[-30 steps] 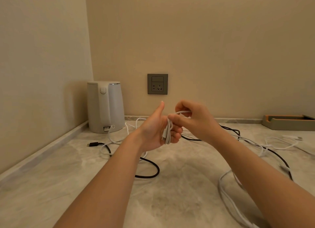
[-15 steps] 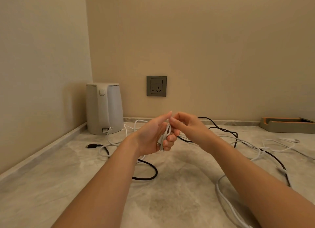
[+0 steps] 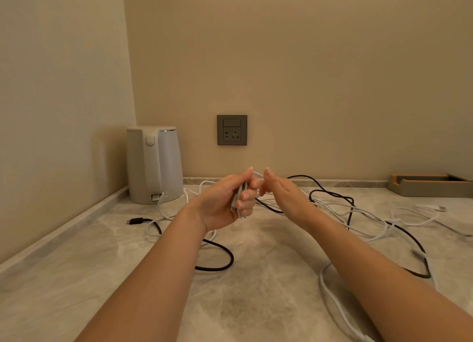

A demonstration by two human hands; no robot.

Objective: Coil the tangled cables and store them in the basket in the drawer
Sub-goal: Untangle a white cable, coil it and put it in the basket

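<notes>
White cable coil [image 3: 240, 201] gripped in the curled left hand [image 3: 222, 203]; right hand [image 3: 281, 192] just beside, grip unclear. Marble counter [image 3: 76, 277] carries loose cables [image 3: 137, 221], kettle [image 3: 153, 165]; beige walls [image 3: 332, 73].

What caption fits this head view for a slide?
Left hand grips a white cable coil, right hand pinches its strand, above tangled cables on the counter.

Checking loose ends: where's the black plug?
Head view, left: the black plug lies on the counter in front of the kettle, left of the left hand.

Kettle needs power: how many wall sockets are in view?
1: the wall socket on the back wall, right of the kettle; more may be off-frame.
</notes>
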